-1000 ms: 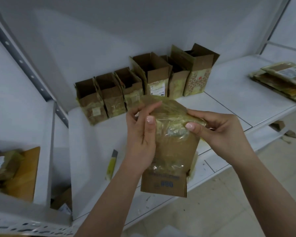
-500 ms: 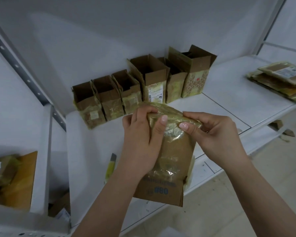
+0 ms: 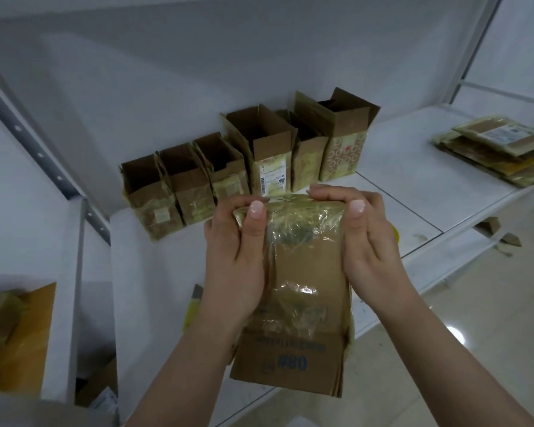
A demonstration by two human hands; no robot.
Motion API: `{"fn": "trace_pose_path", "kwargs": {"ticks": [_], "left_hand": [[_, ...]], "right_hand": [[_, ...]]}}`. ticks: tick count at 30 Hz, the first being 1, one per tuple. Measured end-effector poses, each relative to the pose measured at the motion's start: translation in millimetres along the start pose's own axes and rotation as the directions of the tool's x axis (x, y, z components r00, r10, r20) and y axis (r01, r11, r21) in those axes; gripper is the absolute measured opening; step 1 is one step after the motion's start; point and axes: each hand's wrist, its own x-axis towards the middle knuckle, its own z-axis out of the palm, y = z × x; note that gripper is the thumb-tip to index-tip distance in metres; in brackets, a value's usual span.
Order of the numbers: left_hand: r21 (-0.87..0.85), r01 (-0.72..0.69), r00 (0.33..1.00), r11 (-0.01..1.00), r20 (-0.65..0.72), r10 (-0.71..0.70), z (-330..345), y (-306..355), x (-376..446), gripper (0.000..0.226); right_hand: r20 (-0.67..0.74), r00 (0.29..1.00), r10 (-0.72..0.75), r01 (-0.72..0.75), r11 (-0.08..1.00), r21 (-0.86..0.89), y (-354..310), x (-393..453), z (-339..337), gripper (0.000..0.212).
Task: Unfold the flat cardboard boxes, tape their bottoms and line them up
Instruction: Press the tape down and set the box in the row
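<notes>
Both thumbs have slid outward to the taped end's corners, so the left hand [image 3: 233,260] and right hand [image 3: 372,241] clasp the cardboard box [image 3: 302,291], light, stiff, tape-slick, before the row of 6 boxes [image 3: 244,167].

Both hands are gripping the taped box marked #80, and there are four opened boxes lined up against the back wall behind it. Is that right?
Not quite. The head view shows six opened boxes lined up against the wall, not four. The rest holds: the left hand and right hand both grip the taped box marked #80.
</notes>
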Motion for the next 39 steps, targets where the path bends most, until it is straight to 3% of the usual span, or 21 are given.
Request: {"fn": "trace_pose_path", "kwargs": {"ticks": [3, 7, 14, 22, 27, 31, 36, 39], "left_hand": [[0.003, -0.023, 1.000, 1.000, -0.016, 0.023, 2, -1, -2, 0.040], [0.064, -0.090, 0.995, 0.994, -0.038, 0.093, 7, -4, -3, 0.043], [0.113, -0.190, 0.982, 0.975, 0.037, 0.187, 3, -7, 0, 0.043], [0.136, -0.209, 0.976, 0.968, -0.024, 0.214, 13, -10, -4, 0.038], [0.155, -0.204, 0.975, 0.967, 0.116, 0.187, 8, -6, 8, 0.044], [0.040, -0.264, 0.916, 0.964, 0.323, 0.238, -13, -10, 17, 0.053], [0.063, -0.377, 0.874, 0.924, 0.353, 0.333, -16, -16, 25, 0.075], [-0.046, -0.428, 0.853, 0.903, 0.309, 0.420, -6, -7, 31, 0.063]], "right_hand": [[0.035, 0.994, -0.099, 0.103, 0.984, -0.142, 0, 4, -3, 0.051], [-0.036, 0.983, -0.178, 0.168, 0.967, -0.190, 3, 5, -3, 0.035], [0.106, 0.975, -0.195, 0.180, 0.973, 0.143, 6, 6, -7, 0.030], [-0.088, 0.960, -0.266, 0.276, 0.952, 0.135, 10, 1, 10, 0.016], [-0.092, 0.961, -0.259, 0.271, 0.950, 0.153, 14, 7, 6, 0.016], [-0.079, 0.982, -0.172, 0.185, 0.962, 0.203, 17, 14, -8, 0.017], [-0.025, 0.999, -0.025, 0.032, 0.953, 0.301, 12, 28, -19, 0.016], [-0.031, 0.999, -0.025, 0.034, 0.942, 0.333, 3, 34, -16, 0.024]]}}
